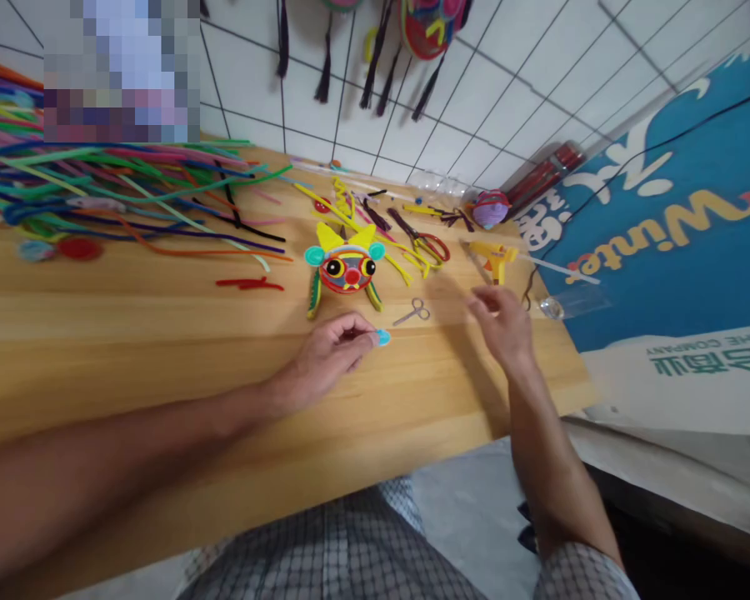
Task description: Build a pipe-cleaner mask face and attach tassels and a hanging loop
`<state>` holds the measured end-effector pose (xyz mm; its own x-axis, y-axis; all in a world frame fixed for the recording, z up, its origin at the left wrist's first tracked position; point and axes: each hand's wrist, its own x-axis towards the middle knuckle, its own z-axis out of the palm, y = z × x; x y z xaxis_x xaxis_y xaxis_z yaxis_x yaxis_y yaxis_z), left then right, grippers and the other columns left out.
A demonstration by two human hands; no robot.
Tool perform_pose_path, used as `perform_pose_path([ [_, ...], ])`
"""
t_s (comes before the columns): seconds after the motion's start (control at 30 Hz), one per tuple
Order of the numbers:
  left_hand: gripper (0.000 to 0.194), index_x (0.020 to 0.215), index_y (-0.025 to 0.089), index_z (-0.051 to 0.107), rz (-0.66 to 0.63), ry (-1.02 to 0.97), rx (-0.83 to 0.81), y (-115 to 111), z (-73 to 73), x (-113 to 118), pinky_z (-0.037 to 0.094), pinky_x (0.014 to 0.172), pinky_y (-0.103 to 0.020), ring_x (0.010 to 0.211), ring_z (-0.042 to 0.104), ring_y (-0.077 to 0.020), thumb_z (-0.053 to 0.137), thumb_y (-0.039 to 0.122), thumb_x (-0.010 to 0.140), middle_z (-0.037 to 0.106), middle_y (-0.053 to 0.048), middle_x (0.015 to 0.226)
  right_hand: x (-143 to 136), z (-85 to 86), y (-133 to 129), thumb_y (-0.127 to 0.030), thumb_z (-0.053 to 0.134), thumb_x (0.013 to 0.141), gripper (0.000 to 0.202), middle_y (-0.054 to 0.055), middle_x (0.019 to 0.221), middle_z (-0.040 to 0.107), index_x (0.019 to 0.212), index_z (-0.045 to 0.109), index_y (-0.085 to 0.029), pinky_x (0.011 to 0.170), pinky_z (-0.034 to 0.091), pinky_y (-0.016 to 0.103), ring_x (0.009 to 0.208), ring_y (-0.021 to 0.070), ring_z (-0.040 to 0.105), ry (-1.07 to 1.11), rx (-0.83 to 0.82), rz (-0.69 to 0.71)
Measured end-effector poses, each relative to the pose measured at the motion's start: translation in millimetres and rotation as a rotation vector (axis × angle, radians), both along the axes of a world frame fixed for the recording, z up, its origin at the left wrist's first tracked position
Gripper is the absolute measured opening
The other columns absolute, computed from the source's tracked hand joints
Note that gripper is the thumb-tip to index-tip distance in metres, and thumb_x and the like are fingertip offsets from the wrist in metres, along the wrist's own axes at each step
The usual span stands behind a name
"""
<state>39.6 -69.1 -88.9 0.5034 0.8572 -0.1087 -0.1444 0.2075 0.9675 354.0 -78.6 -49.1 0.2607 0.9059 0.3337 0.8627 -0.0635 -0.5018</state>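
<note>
Between the fingertips of my left hand [337,354] is a small light-blue disc [383,337], held low over the wooden table. Just behind this hand stands a colourful animal figure [348,268] with yellow ears, big round eyes and a red nose. My right hand [500,321] is raised near the handle of a yellow glue gun [495,258]; its fingers are blurred, and whether they touch the gun is unclear. Small silver scissors [412,312] lie between my two hands. Larger red-handled scissors [422,240] rest farther back.
Many coloured pipe cleaners [162,196] cover the table's back left. Short red pieces [250,284] lie nearer. A purple yarn ball [490,208] sits by the tiled wall. A clear roll [551,307] is near the right edge, beside a blue banner [681,242]. Black tassels hang above.
</note>
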Motion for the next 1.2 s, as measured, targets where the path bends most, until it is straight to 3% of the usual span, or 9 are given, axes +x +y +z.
perform_pose_path([
  [0.13,0.026,0.079,0.019,0.062,0.043,-0.010,0.004,-2,-2.0,1,0.032,0.050,-0.022,0.052,0.042,-0.0083,0.072,0.042,0.087,0.048,0.006,0.059,-89,11.8,-31,-0.042,0.065,0.094,0.020,0.003,0.091,0.076,0.096,0.074,-0.023,0.077,0.052,0.031,0.083,0.0194,0.068,0.260,-0.219,0.372],
  [0.27,0.025,0.081,0.019,0.064,0.089,0.001,0.012,-4,-1.8,1,0.032,0.051,-0.023,0.051,0.042,-0.0089,0.070,0.042,0.089,0.049,0.006,0.056,-126,12.3,-26,-0.034,0.062,0.095,0.016,0.000,0.080,0.072,0.088,0.071,-0.022,0.069,0.046,0.027,0.072,0.0151,0.063,0.291,-0.219,0.458],
  [0.4,0.025,0.083,0.019,0.065,0.133,-0.003,0.008,-5,-2.0,1,0.033,0.050,-0.023,0.051,0.043,-0.0093,0.069,0.043,0.090,0.049,0.006,0.056,-128,2.7,-15,-0.032,0.061,0.093,0.018,-0.002,0.069,0.065,0.081,0.067,-0.022,0.063,0.042,0.027,0.064,0.0135,0.055,0.317,-0.181,0.449],
  [0.63,0.027,0.086,0.019,0.067,0.100,0.021,0.034,-4,-1.4,1,0.031,0.050,-0.023,0.052,0.040,-0.0090,0.068,0.045,0.092,0.046,0.006,0.058,-132,-13.3,-12,-0.026,0.061,0.087,0.015,-0.004,0.065,0.060,0.072,0.061,-0.022,0.060,0.041,0.026,0.061,0.0126,0.052,0.441,-0.072,0.452],
  [1.2,0.022,0.085,0.019,0.066,0.055,0.052,0.056,0,-3.2,1,0.032,0.050,-0.022,0.052,0.041,-0.0080,0.069,0.039,0.091,0.049,0.006,0.059,-128,-22.1,-15,-0.027,0.062,0.089,0.016,-0.004,0.065,0.058,0.074,0.061,-0.023,0.059,0.039,0.026,0.061,0.0122,0.049,0.511,-0.080,0.457],
])
